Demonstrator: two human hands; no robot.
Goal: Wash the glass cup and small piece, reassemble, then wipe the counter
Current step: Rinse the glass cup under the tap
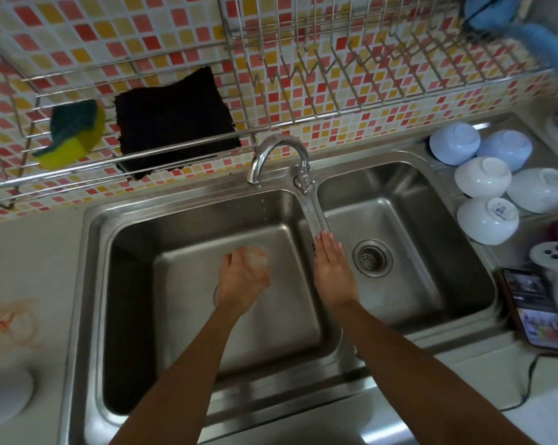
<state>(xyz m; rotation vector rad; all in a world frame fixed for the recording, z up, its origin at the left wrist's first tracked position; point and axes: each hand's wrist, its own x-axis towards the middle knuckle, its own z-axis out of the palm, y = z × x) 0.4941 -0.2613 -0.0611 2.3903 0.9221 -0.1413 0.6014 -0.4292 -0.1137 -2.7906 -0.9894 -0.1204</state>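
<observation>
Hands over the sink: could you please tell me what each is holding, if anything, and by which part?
The left hand grips the glass cup around its side. The right hand holds nothing, fingers straight at the faucet handle.

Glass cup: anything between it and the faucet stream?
Nothing visible. The left hand holds the glass cup over the left basin; the faucet spout stands up and left of it. The right hand lies flat on the divider, off to the side.

Five upturned bowls (483, 176) sit beside a phone (534, 311).
</observation>
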